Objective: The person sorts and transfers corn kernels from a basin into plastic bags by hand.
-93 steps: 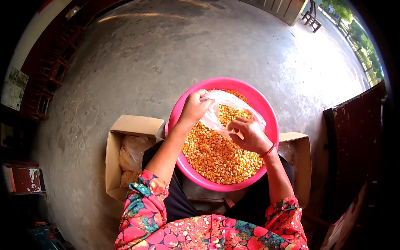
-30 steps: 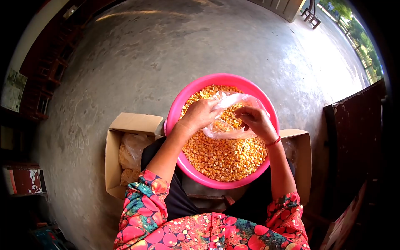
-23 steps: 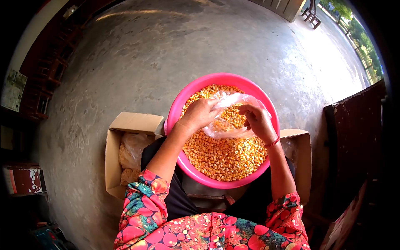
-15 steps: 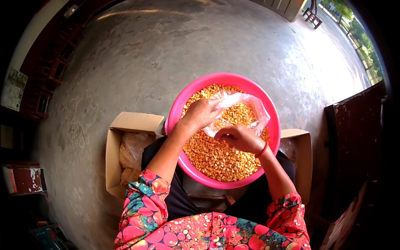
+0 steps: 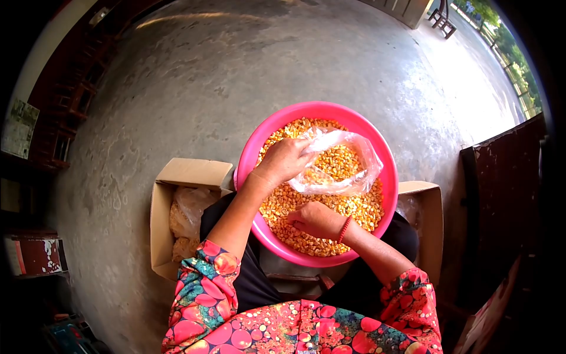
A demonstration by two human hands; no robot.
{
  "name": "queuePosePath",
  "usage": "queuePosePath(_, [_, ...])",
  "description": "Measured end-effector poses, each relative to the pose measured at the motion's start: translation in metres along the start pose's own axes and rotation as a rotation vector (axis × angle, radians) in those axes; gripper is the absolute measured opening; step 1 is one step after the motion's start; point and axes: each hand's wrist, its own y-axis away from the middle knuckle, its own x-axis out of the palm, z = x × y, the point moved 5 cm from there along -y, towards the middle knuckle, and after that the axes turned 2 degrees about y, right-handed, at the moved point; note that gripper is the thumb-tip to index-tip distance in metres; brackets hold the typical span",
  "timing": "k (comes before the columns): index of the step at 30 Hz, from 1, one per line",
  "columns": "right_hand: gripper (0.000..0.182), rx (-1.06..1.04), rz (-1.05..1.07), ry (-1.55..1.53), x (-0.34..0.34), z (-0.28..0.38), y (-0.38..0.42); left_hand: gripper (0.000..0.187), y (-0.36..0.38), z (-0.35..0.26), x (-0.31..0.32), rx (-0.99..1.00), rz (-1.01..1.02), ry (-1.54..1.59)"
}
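A pink basin [image 5: 265, 232] full of yellow corn kernels [image 5: 318, 227] sits in front of me, over my knees. My left hand [image 5: 285, 158] pinches the rim of a clear plastic bag [image 5: 368, 154], which lies with its mouth spread on the kernels. Corn shows inside and through the bag. Lower in the basin, my right hand [image 5: 318, 220] rests on the kernels with its fingers curled down. Its fingertips are hidden, so I cannot see what they hold. A red bead bracelet [image 5: 345, 229] circles my right wrist.
At my left stands an open cardboard box [image 5: 160, 236] with filled plastic bags [image 5: 187, 221] inside. Another cardboard box [image 5: 433, 230] is at my right. Dark wooden furniture [image 5: 507, 194] stands farther right on the concrete floor [image 5: 177, 88].
My right hand has left the near edge of the bag and moved down and left onto the kernels. My left hand keeps its hold on the bag rim.
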Motion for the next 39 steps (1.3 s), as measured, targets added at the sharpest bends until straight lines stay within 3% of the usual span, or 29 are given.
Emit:
queuePosePath(4, [0.011,-0.050,-0.062,-0.183,-0.017,0.008,0.005,0.023,0.000,0.002,0.001,0.005,-0.001,-0.010])
queuePosePath(6, [0.007,0.163,0.056,-0.586,-0.028,0.011,0.004,0.023,0.000,0.001,0.000,-0.007,0.000,-0.009])
queuePosePath(8, [0.010,0.185,0.094,-0.711,-0.030,0.008,0.004,0.023,0.000,0.002,0.001,-0.011,0.003,0.001])
queuePosePath(11, [0.015,0.223,0.052,-1.155,-0.027,0.002,0.003,0.023,0.001,0.002,0.001,-0.022,0.012,0.014])
queuePosePath(14, [0.015,0.257,0.007,-1.288,-0.026,0.003,0.003,0.023,0.001,0.002,0.000,-0.036,0.024,0.016])
queuePosePath(22, [0.019,0.168,-0.076,-1.223,-0.063,0.000,0.014,0.021,0.002,0.001,-0.002,-0.036,0.017,0.036])
queuePosePath(27, [0.020,0.222,-0.574,-1.139,-0.101,-0.034,0.040,0.024,0.001,0.004,0.000,-0.047,0.045,-0.031])
queuePosePath(30, [0.023,0.266,-0.694,-0.945,-0.112,-0.046,0.049,0.024,0.002,-0.002,-0.002,-0.055,0.035,0.010])
queuePosePath(36, [0.024,0.278,-0.798,-0.732,-0.113,-0.051,0.052,0.023,0.002,0.000,-0.001,-0.056,0.020,0.026])
queuePosePath(39, [0.020,0.254,-0.717,-0.604,-0.116,-0.043,0.049,0.023,0.002,-0.001,-0.002,-0.040,0.014,0.010])
